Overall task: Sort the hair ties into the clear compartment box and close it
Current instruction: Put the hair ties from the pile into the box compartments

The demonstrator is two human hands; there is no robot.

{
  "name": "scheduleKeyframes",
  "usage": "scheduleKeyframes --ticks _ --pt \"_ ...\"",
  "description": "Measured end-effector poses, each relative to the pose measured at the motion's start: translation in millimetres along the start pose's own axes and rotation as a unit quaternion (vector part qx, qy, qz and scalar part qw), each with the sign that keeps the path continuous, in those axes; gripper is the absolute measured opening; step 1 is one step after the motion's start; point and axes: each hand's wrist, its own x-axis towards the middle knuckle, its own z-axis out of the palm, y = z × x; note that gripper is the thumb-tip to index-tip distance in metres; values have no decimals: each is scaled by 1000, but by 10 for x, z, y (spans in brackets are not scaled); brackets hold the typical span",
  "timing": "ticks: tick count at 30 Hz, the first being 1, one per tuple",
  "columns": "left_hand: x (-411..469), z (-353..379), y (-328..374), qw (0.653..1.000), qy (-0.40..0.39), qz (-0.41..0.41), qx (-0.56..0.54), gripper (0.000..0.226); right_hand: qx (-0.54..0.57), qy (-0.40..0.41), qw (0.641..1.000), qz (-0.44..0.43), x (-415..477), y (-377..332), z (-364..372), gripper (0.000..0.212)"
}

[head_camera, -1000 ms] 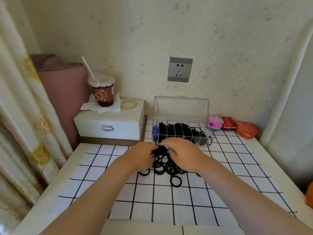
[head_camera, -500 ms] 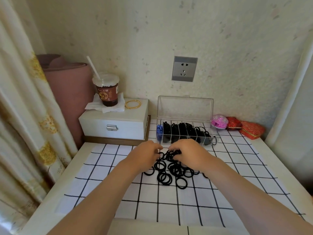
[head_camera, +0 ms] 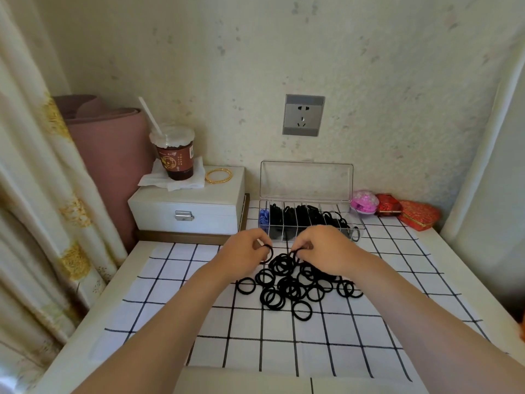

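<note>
Left hand [head_camera: 244,251] pinches a hair tie [head_camera: 268,253] in curled fingers, right hand [head_camera: 326,248] pinches a second tie [head_camera: 294,253] just beside it, both at the far edge of the pile [head_camera: 295,288], near the open box [head_camera: 306,182].

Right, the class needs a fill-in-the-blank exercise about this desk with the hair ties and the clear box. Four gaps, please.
1. The lid of the clear box stands ____.
2. The loose hair ties on the checked cloth are all ____.
3. The leftmost compartment holds ties coloured ____.
4. The gold bangle lies to the ____ of the cup.
Missing words: open, black, blue, right.
</note>
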Motion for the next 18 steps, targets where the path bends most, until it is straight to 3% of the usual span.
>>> scheduleKeyframes --ticks 5,11,14,18 --pt "-39 123 119 993 -53 72 74 26 136 31 989 48 -10 -8 -108 7" --pt "-12 131 152 988 -60 70 124 13 247 33 966 74 -1 -24 -103 20" --pt "13 51 117 996 -55 36 64 9 263 19 961 87 35 -36 -70 19" --pt "8 -91 109 998 -51 -11 -33 7 201 -3 975 92 87 -75 66 15"
